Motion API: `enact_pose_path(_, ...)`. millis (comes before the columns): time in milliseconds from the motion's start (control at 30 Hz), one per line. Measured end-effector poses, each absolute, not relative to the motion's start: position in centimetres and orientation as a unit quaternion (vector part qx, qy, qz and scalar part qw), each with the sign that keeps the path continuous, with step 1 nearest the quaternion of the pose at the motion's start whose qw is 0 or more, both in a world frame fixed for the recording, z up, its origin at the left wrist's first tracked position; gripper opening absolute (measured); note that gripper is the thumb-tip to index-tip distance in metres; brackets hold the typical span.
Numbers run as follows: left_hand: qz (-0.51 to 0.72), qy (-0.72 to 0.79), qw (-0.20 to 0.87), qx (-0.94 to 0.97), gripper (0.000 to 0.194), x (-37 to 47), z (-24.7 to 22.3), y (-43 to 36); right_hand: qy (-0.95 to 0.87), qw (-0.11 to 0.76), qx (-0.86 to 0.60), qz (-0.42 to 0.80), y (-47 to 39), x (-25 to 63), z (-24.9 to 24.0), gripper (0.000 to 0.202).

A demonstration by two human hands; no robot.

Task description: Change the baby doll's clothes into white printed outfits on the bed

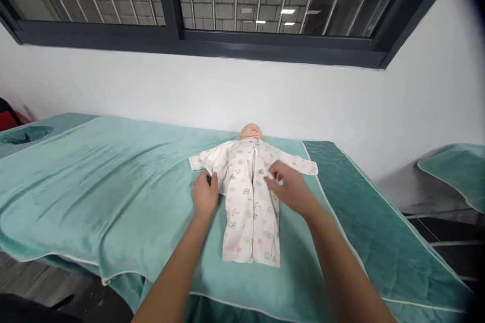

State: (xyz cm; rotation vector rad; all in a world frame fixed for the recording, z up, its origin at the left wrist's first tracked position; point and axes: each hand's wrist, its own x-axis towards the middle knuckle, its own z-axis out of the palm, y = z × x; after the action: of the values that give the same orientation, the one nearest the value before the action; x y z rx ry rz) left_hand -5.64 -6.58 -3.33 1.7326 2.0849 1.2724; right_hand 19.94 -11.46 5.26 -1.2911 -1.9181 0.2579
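Note:
A baby doll [250, 131] lies on its back on the bed, its head towards the wall and its face partly out of sight. Over its body spreads a white long-sleeved baby romper [242, 212] with small green and pink prints, sleeves stretched to both sides and legs pointing at me. My left hand [205, 193] is closed at the romper's left side, just below the sleeve, with cloth at the thumb and fingers. Above the right side of the romper, my right hand [291, 186] has bent fingers held apart, with no cloth visibly gripped.
A teal blanket [125, 176] with pale piping covers the bed, over a darker quilted cover [364, 212] at right. Behind stands a white wall [151, 86] below a dark-framed barred window [265, 45]. Another teal cloth [458, 169] hangs at far right.

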Motion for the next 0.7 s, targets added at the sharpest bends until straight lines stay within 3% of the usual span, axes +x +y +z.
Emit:
enact_pose_path(100, 0.459, 0.683, 0.136, 0.552, 0.018, -5.7, -3.3, -6.8, -0.813, 0.302, -0.486, 0.108, -12.2, 18.4, 4.6, 0.016)
enact_pose_path(267, 0.528, 0.601, 0.249, 0.545, 0.013, -5.5, -2.6, -7.0, -0.788, 0.328, -0.497, 0.158, -12.8, 18.9, 2.6, 0.013)
enact_pose_path(400, 0.553, 0.556, 0.281, 0.553, 0.017, -5.0, -0.7, -6.2, -0.774, 0.329, -0.498, 0.211, -12.8, 19.2, 3.3, 0.014)
enact_pose_path(533, 0.548, 0.5, 0.255, 0.62, 0.015, -3.5, 2.3, -6.6, -0.781, 0.283, -0.484, 0.274, -12.1, 19.7, 5.1, 0.03)
enact_pose_path(700, 0.341, 0.32, 0.111, 0.877, 0.007, -1.6, 4.6, -8.3, -0.751, 0.304, -0.48, 0.338, -9.1, 20.9, 6.4, 0.042)
